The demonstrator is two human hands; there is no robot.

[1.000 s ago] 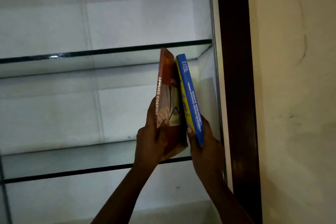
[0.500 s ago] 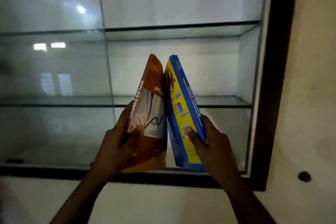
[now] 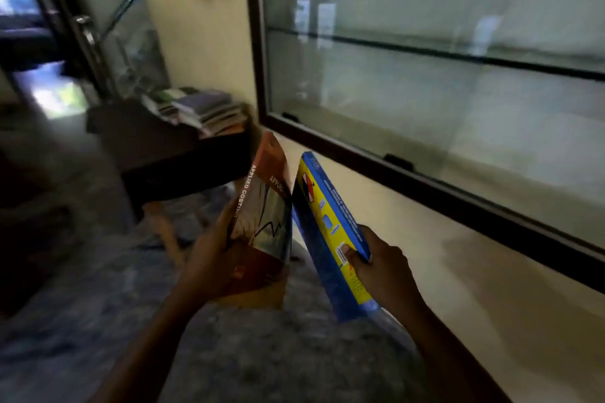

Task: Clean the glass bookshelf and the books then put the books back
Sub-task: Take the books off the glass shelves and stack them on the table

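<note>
My left hand [image 3: 214, 258] grips an orange-red book [image 3: 263, 206] with "APPLIED COSTING" on its spine, held upright. My right hand [image 3: 381, 263] grips a blue and yellow book [image 3: 330, 235] by its spine edge, thumb on the cover. The two books lean apart in a V, touching near their upper inner edges. Both are below and left of the glass bookshelf [image 3: 425, 91], whose dark frame [image 3: 409, 173] runs along the wall on the right. Its glass shelves hold no books in the part I see.
A pile of books [image 3: 199, 108] lies on a dark low table [image 3: 170, 154] at the left, near the bookshelf's corner. A glass door with a metal handle [image 3: 86, 33] stands further left. Grey patterned floor [image 3: 229, 353] spreads below my arms.
The two books have come out and down from the shelf and now sit below it. My view has swung left toward the table and door. The books have spread further apart.
</note>
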